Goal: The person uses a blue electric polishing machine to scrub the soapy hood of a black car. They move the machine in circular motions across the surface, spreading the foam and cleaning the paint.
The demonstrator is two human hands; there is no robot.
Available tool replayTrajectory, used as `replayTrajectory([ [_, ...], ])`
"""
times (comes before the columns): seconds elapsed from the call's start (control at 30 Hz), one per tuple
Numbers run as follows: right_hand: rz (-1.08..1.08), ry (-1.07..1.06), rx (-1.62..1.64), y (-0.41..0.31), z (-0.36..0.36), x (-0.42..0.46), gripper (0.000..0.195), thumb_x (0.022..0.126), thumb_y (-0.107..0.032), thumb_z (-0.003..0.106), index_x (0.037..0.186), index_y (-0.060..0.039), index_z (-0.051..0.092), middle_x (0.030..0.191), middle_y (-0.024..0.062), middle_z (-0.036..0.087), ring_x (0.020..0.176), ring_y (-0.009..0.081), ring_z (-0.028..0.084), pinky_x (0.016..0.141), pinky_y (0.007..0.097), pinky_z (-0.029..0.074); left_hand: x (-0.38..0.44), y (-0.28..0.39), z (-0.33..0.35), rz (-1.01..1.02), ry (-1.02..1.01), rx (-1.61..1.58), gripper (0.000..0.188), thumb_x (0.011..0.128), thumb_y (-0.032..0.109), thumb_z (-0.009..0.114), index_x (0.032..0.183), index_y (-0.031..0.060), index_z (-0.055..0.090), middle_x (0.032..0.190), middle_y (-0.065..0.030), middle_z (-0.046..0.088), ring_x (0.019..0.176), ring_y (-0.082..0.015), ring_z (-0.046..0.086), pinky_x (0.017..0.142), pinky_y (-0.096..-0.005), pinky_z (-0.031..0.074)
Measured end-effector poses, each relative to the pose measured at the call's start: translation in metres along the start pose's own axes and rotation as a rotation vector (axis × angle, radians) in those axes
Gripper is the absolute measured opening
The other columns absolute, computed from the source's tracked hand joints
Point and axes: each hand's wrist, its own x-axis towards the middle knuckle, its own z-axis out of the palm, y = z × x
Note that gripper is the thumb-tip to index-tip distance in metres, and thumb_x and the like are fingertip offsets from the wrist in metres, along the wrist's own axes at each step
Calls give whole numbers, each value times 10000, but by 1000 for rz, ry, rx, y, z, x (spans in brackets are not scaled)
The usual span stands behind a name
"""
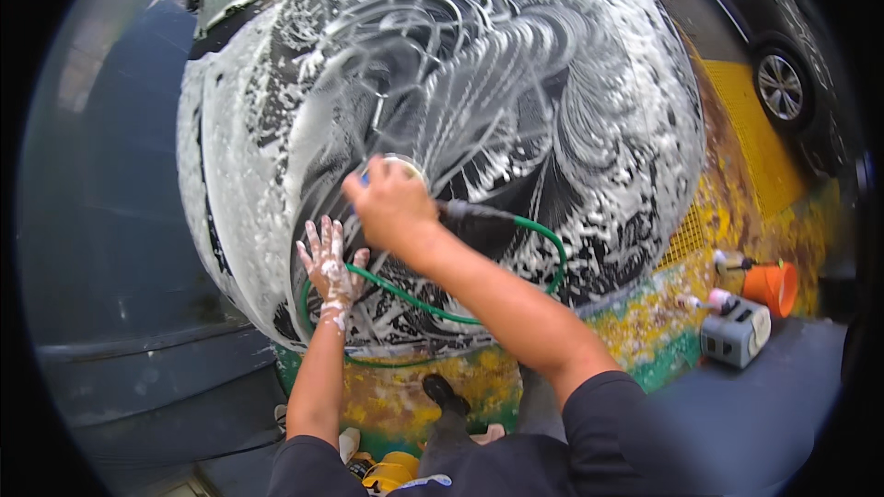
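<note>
The black hood of a car [483,100], streaked with white soap foam, spreads out before me. On its near part, my right hand [399,210] grips a small round hand tool [404,164], blurred and partly hidden by my fingers. A green hose [561,252] joins the tool through a dark fitting [473,210]. The hose loops back over the hood and passes behind my right forearm towards my left wrist. My left hand [330,264], spotted with foam, rests with fingers spread on the hood, left of and nearer to me than the tool.
Another dark car with a spoked wheel [780,83] stands at the right, beside yellow floor grating [749,134]. An orange bucket [777,288] and a grey caddy [735,331] with bottles are lower right. A yellow container [392,471] sits by my feet. A dark blue surface [131,221] borders the left.
</note>
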Motion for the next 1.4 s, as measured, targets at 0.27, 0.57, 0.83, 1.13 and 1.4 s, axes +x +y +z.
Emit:
replayTrajectory([
  [0.27,684,313,-58,105,-66,-177,568,870,-451,899,1224,-44,723,1165,225,727,1068,465,716,922,574,584,-107,-135,15,69,139,-81,810,946,643,789,1558,121,699,1783,-123,493,1701,-491,296,1310,-805,149],
  [0.57,780,304,-424,54,-13,-204,662,901,-489,922,1362,-108,638,1224,219,699,1097,488,722,922,576,583,-2,-270,-4,-289,83,25,983,1027,730,614,1709,35,484,1820,-176,406,1701,-437,302,1346,-734,170],
  [0.83,577,19,-292,-36,21,78,662,942,-501,843,1437,-127,612,1315,235,705,1145,481,768,953,595,622,138,-332,2,-298,217,71,1055,970,848,579,1664,53,546,1770,-157,475,1657,-409,359,1306,-789,203],
  [1.13,139,-190,-153,-208,102,203,591,946,-396,815,1461,-151,661,1270,250,692,1081,422,780,856,535,671,-31,-386,-11,-140,105,-57,935,952,672,765,1648,74,589,1791,-136,477,1713,-407,305,1356,-678,188],
  [1.4,160,-75,-142,-238,112,88,534,852,-351,925,1280,-143,681,1115,182,684,936,398,764,770,549,663,-11,-477,-8,-233,49,-79,829,968,638,735,1628,145,641,1826,-89,426,1723,-459,231,1312,-760,231],
])
